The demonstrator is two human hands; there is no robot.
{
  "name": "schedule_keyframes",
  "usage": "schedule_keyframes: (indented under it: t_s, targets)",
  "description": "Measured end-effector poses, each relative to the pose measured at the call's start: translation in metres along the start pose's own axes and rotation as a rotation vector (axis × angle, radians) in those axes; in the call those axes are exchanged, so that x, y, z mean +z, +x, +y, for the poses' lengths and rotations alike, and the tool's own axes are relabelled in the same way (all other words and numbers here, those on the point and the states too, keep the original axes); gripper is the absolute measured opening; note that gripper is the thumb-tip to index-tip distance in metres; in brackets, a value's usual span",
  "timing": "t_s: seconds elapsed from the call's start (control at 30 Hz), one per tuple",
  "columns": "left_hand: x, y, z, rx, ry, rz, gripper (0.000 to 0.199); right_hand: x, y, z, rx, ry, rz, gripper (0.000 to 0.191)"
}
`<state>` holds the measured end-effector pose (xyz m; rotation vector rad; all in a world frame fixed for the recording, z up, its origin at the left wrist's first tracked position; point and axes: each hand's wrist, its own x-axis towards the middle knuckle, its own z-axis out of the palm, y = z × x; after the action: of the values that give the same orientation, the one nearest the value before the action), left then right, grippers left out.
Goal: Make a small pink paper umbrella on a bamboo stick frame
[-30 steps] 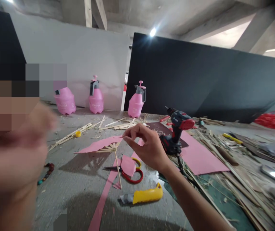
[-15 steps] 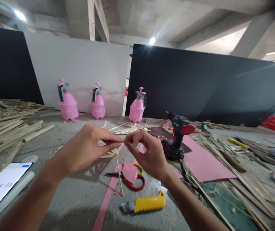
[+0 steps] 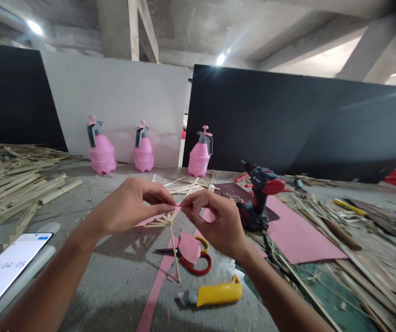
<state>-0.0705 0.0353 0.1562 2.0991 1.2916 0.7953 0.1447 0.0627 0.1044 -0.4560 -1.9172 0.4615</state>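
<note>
Fingers point(image 3: 170, 205) of both hands pinch nearly closed on the pink paper's point(image 3: 177, 209) edge.

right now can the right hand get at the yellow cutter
Probably yes: the cutter lies in the open nearer the wearer, nothing on top, though the right hand is pinching the pink paper.

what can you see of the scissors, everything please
The scissors lie flat on the grey surface, dark, slim blades pointing left and looking closed or nearly so. One handle loop is red, the other yellow, both plastic-looking. A pink scrap covers the middle and part of both loops, hiding the pivot. The blades cross above a pink strip. A thin pale stick passes over them; whether it touches is unclear. Neither hand is on them.
</note>
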Motion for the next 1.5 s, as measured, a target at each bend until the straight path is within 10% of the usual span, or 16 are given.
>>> schedule_keyframes:
  t_s: [0.47, 0.97, 1.5]
  targets:
    - [0.006, 0.000, -0.006, 0.162, 0.160, 0.073, 0.021, 0.000, -0.002, 0.004, 0.095, -0.095, 0.003, 0.014]
    - [0.023, 0.026, -0.060, 0.001, 0.277, -0.104, 0.022, 0.027, 0.000, 0.058, 0.282, -0.112, -0.306, 0.022]
    - [0.032, 0.025, -0.068, -0.082, 0.239, -0.253, 0.021, 0.022, -0.005, 0.063, 0.319, -0.036, -0.415, 0.023]
